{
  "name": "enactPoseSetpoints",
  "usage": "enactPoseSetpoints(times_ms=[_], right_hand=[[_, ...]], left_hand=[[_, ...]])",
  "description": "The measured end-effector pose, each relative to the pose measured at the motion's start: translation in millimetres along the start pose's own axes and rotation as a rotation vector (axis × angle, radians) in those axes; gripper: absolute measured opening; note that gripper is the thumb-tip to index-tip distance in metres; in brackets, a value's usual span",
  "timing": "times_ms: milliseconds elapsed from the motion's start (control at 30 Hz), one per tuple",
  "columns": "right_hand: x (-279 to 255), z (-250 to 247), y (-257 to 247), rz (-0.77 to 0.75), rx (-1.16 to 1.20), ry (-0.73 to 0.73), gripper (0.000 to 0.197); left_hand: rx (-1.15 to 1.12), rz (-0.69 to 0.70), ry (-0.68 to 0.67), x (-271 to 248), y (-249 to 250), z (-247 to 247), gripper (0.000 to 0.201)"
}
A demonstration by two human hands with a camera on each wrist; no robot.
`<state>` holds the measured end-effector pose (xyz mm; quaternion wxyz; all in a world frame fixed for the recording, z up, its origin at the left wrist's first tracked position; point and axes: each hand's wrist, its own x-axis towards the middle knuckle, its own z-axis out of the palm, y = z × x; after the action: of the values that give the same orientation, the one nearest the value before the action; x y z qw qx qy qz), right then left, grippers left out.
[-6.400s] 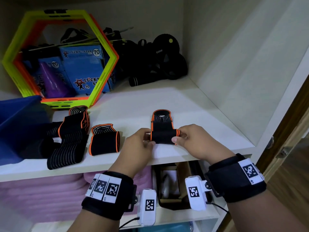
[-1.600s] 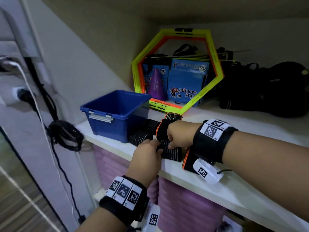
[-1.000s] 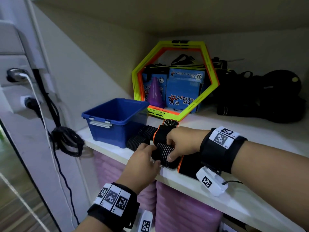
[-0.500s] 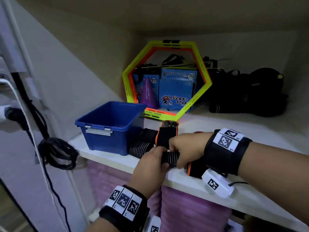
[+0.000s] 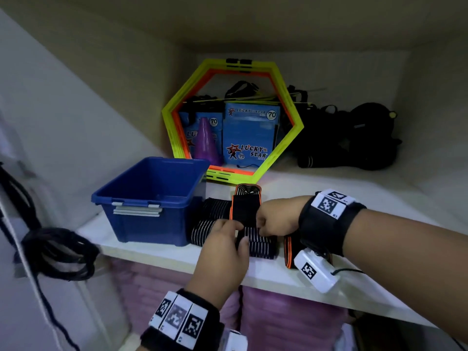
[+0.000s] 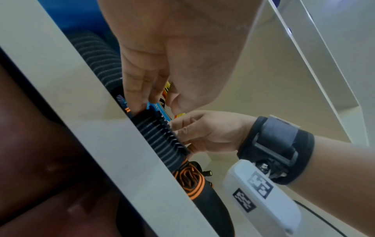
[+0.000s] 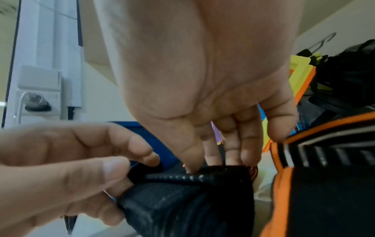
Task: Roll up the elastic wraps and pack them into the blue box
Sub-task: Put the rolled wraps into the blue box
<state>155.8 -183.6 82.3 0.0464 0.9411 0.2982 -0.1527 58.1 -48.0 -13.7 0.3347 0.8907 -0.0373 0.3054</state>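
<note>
The open blue box [image 5: 152, 198] stands on the white shelf [image 5: 379, 216] at the left. Right of it lie unrolled black striped wraps [image 5: 210, 216] and an orange-edged wrap [image 5: 245, 206]. My left hand [image 5: 239, 233] pinches the near end of a black striped wrap [image 5: 262, 245] at the shelf's front. My right hand [image 5: 260, 224] grips the same wrap from the right, fingers curled onto its top edge. In the right wrist view the fingertips [image 7: 213, 157] press into the wrap's folded end [image 7: 188, 192]. A rolled orange-edged wrap [image 6: 190, 178] lies under my right wrist.
A yellow-orange hexagon frame [image 5: 233, 72] leans at the back with blue packets [image 5: 249, 133] and a purple cone [image 5: 205, 140] behind it. Black gear [image 5: 354, 138] is piled at the back right. Coiled black cables [image 5: 55, 252] hang left of the shelf.
Both hands left the wrap at mid-shelf and came to the wraps beside the blue box. Over the last second they stay on the striped wrap, working its near end.
</note>
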Motion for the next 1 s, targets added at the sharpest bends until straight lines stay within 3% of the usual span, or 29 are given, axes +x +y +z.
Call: enactPoseSetpoints(times_ms=[100,433,667,867,1000], right_hand=[[5.6,-0.3,-2.8,0.013,-0.015,0.017,0.032],[12.6,-18.3,7.6,0.007,0.142,0.074,0.015],[25.1,-54.4,2.5,0.044,0.129,0.097,0.018],[59.9,-63.8,-37.9,0.003,0.198,0.09,0.022],[74.4,-50.4,-64.8,-0.039,0.306,-0.094,0.025]], left_hand=[[-0.019,0.029,-0.014,-4.6,-2.6,-4.2,0.022],[-0.015,0.082,-0.031,-17.1,-10.2,-25.9,0.01],[0.075,0.123,0.16,11.5,-11.8,-109.1,0.005],[0.156,-0.061,0.424,33.2,-68.5,-163.6,0.004],[0.142,-0.235,0.474,30.6,-110.6,-170.1,0.014]])
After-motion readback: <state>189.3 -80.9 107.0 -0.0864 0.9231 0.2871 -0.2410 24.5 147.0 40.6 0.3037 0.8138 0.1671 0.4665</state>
